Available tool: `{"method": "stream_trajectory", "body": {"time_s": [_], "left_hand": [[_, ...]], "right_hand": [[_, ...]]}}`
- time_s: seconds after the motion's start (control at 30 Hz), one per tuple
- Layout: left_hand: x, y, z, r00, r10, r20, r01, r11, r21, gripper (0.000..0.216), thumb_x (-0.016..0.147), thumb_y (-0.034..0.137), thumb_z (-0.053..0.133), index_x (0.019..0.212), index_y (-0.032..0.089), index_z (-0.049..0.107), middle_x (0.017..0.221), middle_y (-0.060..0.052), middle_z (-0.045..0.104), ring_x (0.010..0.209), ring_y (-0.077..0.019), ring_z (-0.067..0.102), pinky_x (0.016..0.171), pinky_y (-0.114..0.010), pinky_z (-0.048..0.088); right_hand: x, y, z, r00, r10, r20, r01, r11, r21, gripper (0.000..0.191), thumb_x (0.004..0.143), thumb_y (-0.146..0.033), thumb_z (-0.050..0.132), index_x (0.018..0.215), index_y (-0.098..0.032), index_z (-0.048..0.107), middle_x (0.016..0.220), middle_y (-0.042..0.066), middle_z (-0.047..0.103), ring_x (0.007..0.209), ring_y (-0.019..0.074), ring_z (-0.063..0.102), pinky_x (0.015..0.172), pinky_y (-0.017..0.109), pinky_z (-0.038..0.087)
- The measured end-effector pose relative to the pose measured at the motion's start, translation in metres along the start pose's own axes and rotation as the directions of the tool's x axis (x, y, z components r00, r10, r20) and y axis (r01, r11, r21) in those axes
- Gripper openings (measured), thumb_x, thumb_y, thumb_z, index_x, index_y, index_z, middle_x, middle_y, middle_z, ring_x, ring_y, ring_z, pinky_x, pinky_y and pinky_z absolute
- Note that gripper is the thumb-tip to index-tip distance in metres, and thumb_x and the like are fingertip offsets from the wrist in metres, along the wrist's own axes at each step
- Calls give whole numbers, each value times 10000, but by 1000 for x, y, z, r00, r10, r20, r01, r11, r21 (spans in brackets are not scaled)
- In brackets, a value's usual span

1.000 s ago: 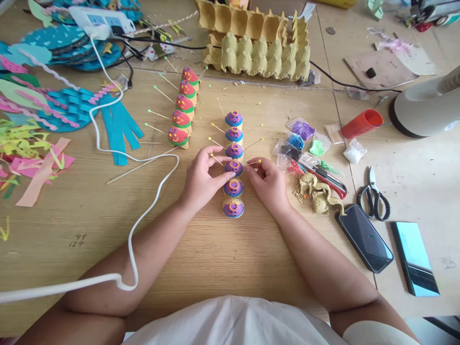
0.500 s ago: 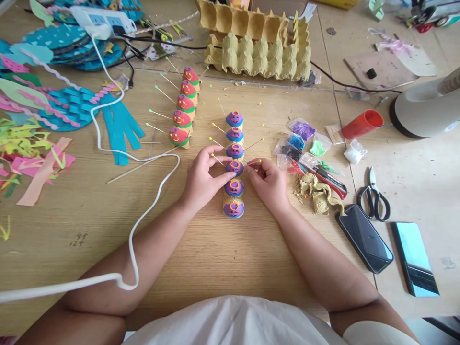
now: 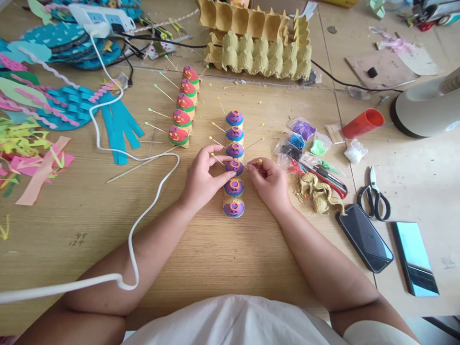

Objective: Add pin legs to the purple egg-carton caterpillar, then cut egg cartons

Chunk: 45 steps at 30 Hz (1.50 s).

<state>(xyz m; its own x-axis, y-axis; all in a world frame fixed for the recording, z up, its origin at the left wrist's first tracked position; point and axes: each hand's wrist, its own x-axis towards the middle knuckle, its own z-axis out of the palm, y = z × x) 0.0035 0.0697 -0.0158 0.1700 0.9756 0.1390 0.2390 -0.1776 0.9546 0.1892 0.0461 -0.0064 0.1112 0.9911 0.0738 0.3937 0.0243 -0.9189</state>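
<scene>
A row of purple and blue painted egg-carton cups [image 3: 234, 163] runs down the middle of the wooden table, thin yellow-tipped sticks poking out of the far ones. My left hand [image 3: 203, 177] grips the left side of the fourth cup, fingers curled round it. My right hand [image 3: 269, 181] pinches a yellow-tipped stick [image 3: 254, 162] against that cup's right side. A second row of red and green cups [image 3: 183, 108] with green-tipped sticks stands further back on the left.
Egg cartons [image 3: 257, 40] lie at the back. Small bags of coloured material [image 3: 302, 139], a red cup [image 3: 362, 123], a utility knife [image 3: 328, 178], scissors [image 3: 375, 194] and two phones [image 3: 364, 237] sit on the right. Paper scraps [image 3: 32, 143] and a white cable [image 3: 132, 230] lie left.
None of the cups have moved. My right hand's fingers have shifted very slightly on the stick beside the fourth cup.
</scene>
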Motion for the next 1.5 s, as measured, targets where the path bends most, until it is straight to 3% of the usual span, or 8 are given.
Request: {"method": "stream_trajectory", "body": {"time_s": [0.73, 0.97, 1.5], "left_hand": [[0, 0, 1, 1000, -12, -9, 12, 1000, -12, 577, 777, 185, 801, 1258, 274, 496, 1272, -55, 690, 1139, -218, 715, 1123, -453, 478], [0, -2, 1, 1000, -21, -2, 21, 1000, -2, 580, 781, 189, 797, 1265, 283, 493, 1172, -43, 732, 1154, -231, 713, 1145, -478, 457], [0, -1, 0, 1000, 11, -4, -11, 1000, -14, 591, 774, 199, 812, 1266, 270, 492, 1202, -53, 718, 1165, -234, 708, 1138, -467, 465]], "right_hand": [[1, 0, 0, 999, 40, -18, -39, 999, 30, 128, 859, -301, 617, 804, -196, 667, 596, -43, 540, 533, 92, 405, 500, 231, 292], [1, 0, -1, 999, 44, -8, -43, 999, 27, 137, 853, -311, 614, 798, -198, 667, 590, -45, 518, 528, 89, 396, 500, 232, 286], [1, 1, -3, 998, 38, 44, -42, 993, 110, 228, 827, -312, 671, 1014, -183, 652, 717, -48, 580, 535, 68, 349, 502, 231, 274]]}}
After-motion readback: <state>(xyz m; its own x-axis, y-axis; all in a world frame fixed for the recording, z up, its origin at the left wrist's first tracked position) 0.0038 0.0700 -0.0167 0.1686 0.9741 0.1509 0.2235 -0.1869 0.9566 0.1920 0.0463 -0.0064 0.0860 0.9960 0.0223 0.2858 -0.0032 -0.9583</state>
